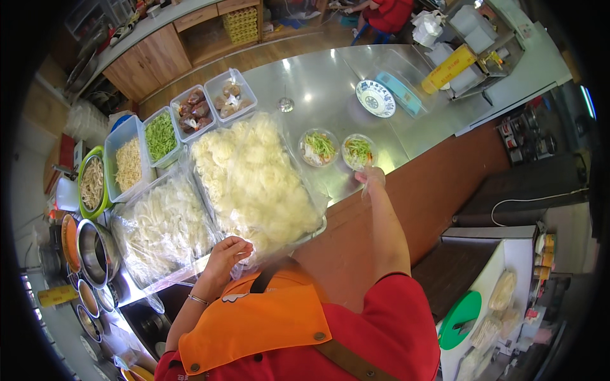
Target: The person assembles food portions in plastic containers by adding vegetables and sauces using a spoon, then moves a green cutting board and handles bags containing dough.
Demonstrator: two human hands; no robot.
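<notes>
My right hand (372, 178) reaches across the counter, its fingers closed at the near rim of a clear plastic bowl (359, 152) with shredded green vegetable on top. A second clear bowl (319, 147), with white food and green shreds, stands just left of it. My left hand (230, 256) is at the near edge of a large tray of pale coiled noodles (254, 181). Its fingers are curled and pinch the clear plastic sheet (244, 261) that covers the noodles.
Left of the noodles lies a plastic-covered tray of wide white noodles (165, 228). Behind are tubs of bean sprouts (129, 164), green shreds (161, 136) and brown bagged items (193, 113). A patterned plate (375, 98) and yellow roll (448, 68) sit at far right.
</notes>
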